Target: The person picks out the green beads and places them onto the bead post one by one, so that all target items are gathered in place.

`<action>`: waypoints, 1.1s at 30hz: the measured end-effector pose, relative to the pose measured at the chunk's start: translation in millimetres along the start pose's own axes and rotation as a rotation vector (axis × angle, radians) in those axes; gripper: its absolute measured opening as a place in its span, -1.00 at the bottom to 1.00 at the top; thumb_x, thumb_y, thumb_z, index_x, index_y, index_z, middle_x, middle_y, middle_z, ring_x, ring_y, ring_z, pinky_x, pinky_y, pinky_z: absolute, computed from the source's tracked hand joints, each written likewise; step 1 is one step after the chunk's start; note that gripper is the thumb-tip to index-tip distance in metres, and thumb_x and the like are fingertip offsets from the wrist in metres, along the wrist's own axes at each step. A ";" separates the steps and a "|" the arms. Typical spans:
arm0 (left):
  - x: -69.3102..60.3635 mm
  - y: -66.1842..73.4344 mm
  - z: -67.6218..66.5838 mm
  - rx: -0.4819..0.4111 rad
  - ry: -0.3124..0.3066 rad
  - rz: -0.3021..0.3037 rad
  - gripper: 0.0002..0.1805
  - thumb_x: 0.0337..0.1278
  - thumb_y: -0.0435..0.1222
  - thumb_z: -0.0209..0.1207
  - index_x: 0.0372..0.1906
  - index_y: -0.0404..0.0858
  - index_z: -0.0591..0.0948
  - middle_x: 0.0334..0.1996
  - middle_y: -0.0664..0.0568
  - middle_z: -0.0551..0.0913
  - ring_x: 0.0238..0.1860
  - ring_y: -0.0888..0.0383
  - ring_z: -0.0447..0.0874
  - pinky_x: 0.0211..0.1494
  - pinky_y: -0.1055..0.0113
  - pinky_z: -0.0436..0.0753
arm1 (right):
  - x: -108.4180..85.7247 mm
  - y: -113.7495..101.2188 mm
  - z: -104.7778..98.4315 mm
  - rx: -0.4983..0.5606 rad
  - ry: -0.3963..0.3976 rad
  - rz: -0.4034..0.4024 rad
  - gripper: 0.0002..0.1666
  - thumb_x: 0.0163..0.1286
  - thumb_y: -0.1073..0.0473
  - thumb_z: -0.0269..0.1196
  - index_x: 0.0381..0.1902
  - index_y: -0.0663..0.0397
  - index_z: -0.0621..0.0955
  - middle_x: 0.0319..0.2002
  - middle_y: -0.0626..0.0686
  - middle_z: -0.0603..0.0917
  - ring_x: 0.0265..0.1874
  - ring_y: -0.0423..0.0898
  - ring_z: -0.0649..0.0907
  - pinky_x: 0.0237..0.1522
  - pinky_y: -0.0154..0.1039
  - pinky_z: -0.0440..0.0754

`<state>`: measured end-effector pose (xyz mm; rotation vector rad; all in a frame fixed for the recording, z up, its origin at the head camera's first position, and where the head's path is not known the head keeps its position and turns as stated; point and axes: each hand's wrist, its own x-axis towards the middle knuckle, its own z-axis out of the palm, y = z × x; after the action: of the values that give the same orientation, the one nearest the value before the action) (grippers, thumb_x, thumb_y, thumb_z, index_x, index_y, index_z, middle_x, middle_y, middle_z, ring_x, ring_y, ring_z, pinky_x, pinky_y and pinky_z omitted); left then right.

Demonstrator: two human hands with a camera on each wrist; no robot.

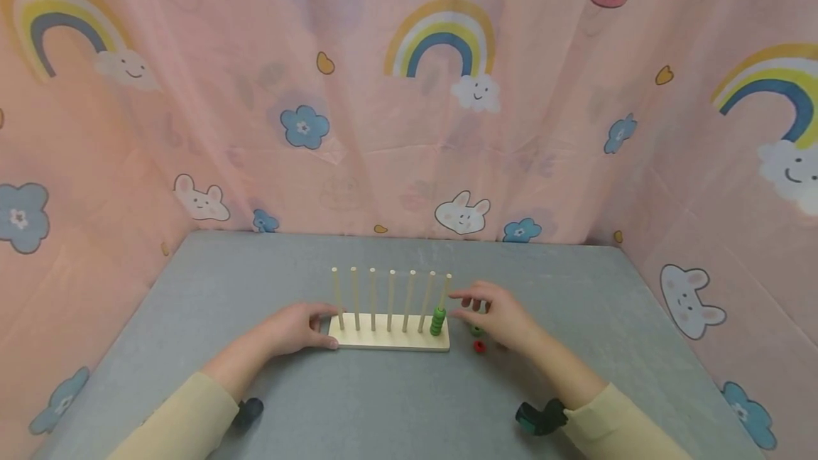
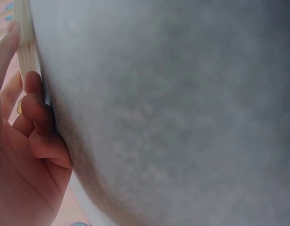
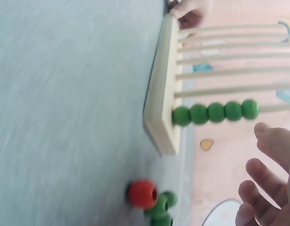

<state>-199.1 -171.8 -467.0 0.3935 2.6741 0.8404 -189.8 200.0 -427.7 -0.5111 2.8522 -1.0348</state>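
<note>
A pale wooden base (image 1: 390, 339) with several upright pegs stands on the table. On its rightmost peg is a stack of several green beads (image 1: 437, 321), also visible in the right wrist view (image 3: 216, 112). My left hand (image 1: 297, 328) grips the base's left end, thumb at the front edge; the left wrist view shows its curled fingers (image 2: 37, 117) against the wood. Just right of the rightmost peg, my right hand (image 1: 501, 314) hangs with fingers apart and nothing between them. A red bead (image 1: 479, 347) lies below it, with loose green beads (image 3: 159, 207) beside it.
The grey table (image 1: 287, 403) extends around the base. A pink patterned curtain (image 1: 358, 183) hangs behind the table and along both sides. Dark bands (image 1: 540, 418) are at both wrists, by the sleeves.
</note>
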 end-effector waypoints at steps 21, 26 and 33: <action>-0.5 0.7 -0.5 -0.004 -0.001 -0.013 -0.32 -0.11 0.01 0.50 0.20 -0.08 0.62 -0.50 0.09 0.45 -0.46 0.17 0.36 -0.38 0.25 0.29 | -11.6 42.6 -28.8 -0.167 -0.051 0.055 -0.69 0.32 0.10 0.38 0.01 0.00 0.74 -0.26 -0.11 0.59 -0.36 -0.14 0.49 -0.45 -0.27 0.49; 0.3 0.2 -0.7 0.000 -0.009 -0.020 -0.31 -0.12 0.03 0.50 0.21 -0.07 0.62 -0.51 0.09 0.45 -0.47 0.18 0.35 -0.39 0.26 0.29 | -6.0 47.8 -24.7 -0.222 -0.095 0.094 -0.69 0.30 0.08 0.40 0.00 -0.07 0.75 -0.29 -0.11 0.57 -0.37 -0.13 0.49 -0.41 -0.23 0.49; 1.1 -1.0 0.5 -0.002 -0.012 -0.026 -0.30 -0.12 0.05 0.50 0.21 -0.05 0.62 -0.50 0.08 0.46 -0.47 0.17 0.36 -0.38 0.25 0.30 | 0.8 53.5 -17.5 -0.301 -0.121 0.118 -0.70 0.23 0.07 0.45 -0.06 -0.13 0.77 -0.31 -0.12 0.57 -0.34 -0.16 0.50 -0.30 -0.19 0.49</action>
<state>-200.1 -171.9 -468.2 0.3618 2.6612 0.8310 -208.8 248.9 -448.1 -0.4007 2.8991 -0.5392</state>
